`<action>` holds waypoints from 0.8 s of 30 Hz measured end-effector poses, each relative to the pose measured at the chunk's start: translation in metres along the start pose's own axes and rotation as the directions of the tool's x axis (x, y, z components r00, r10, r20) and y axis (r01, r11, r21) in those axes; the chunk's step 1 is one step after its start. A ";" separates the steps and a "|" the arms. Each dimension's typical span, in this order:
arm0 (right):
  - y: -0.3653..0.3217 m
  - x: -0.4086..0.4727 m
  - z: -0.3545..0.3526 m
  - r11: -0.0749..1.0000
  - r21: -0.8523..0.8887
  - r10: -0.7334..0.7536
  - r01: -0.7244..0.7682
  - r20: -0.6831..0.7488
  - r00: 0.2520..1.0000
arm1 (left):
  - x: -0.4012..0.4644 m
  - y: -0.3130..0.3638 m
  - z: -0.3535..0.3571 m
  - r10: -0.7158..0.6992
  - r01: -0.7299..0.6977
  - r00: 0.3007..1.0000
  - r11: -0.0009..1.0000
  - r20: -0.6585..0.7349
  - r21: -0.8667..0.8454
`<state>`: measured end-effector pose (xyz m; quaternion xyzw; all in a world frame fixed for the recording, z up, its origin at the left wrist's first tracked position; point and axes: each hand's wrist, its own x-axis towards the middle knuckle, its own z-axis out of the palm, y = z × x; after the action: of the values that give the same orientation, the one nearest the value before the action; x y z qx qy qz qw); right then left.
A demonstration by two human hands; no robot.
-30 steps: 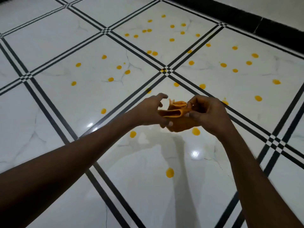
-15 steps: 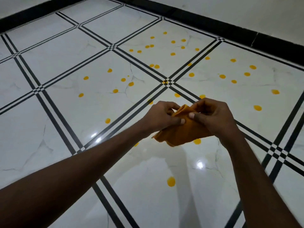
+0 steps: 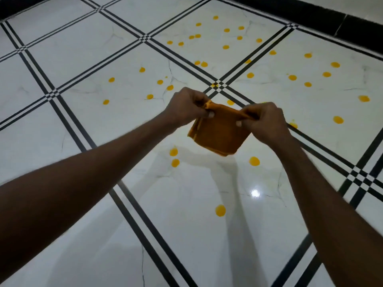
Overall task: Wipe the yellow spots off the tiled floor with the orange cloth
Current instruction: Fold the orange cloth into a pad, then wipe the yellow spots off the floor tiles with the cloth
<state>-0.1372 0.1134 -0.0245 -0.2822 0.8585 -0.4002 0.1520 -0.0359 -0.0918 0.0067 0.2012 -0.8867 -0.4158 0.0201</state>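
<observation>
Step in hand, judged: readying the cloth; wiping not yet begun, as every visible spot is intact and the cloth hangs in the air, clear of the floor.

Landmark: cloth (image 3: 217,133). Orange fabric, matte, soft, folded into a rough square of several layers; stacked edges show at its left side and lower corner. Held up between both hands, its top edge stretched taut from one to the other.

Left of cloth: left hand (image 3: 187,106), clenched on the upper left corner, thumb pressed on the near face, fingers curled behind.

Right of cloth: right hand (image 3: 263,121), pinching the upper right corner, thumb on the near face.

Beneath and all around cloth: floor (image 3: 83,125). Large square white tiles, glossy, faint grey veining, bordered by triple black lines that cross in small checkered squares. A lamp glint shows below and right of the cloth.

Spots (image 3: 220,210): yellow, round to oval, flat, opaque. Three lie just below the cloth, one further below, many scattered beyond it and to its right.

Far beyond cloth: black skirting (image 3: 310,19) along the floor's edge.

Next move, judged: keep the pad folded, take it flat under one palm, lower it onto the nearest spots just below, and rub with firm pressure. Whether the spots are wet or dried cannot be told.
</observation>
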 end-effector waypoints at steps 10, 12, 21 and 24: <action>0.060 -0.102 0.089 0.864 -0.476 0.274 -0.167 0.166 0.947 | -0.081 -0.098 0.097 0.002 -0.071 0.971 0.958 0.239 0.279; 0.065 -0.137 0.117 0.858 -0.489 0.250 -0.155 0.134 0.959 | -0.101 -0.116 0.115 -0.054 -0.123 0.918 0.903 0.392 0.413; 0.141 -0.109 0.165 0.736 -0.668 -0.034 0.109 0.123 0.992 | -0.107 -0.169 0.061 -0.103 0.029 0.983 0.905 0.152 0.424; 0.116 -0.187 0.184 0.755 -0.597 0.226 -0.271 -0.151 0.962 | -0.123 -0.182 0.058 -0.150 0.090 0.981 0.909 0.120 0.407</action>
<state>0.0586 0.1766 -0.2237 -0.1858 0.9760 -0.0864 0.0742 0.1272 -0.1078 -0.1506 0.2238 -0.9379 -0.2400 -0.1129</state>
